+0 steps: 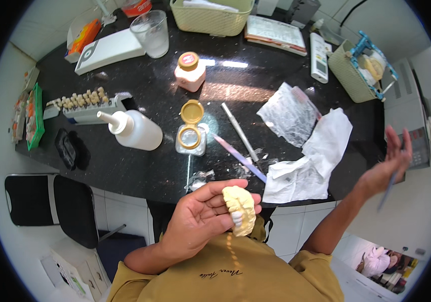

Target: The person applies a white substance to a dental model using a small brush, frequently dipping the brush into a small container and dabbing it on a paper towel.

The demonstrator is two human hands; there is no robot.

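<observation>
A pale yellow plaster dental cast with a few white teeth on one side rests in my left hand, the fingers behind it and the thumb on its near edge. Out to the right, my right hand is raised past the counter's edge, some fingers stretched up. A thin grey-blue stick-shaped tool hangs from this hand; its tip is too blurred to tell its kind. Beyond the cast lie a purple-pink strip-like tool and a silver-white pen-like tool. Near them stands a small glass jar, its gold flip lid raised.
Crumpled white tissue and clear plastic film lie on the black counter. On the left are a white squeeze bottle and a tooth shade rack. A pink-filled jar, glass and baskets stand farther back.
</observation>
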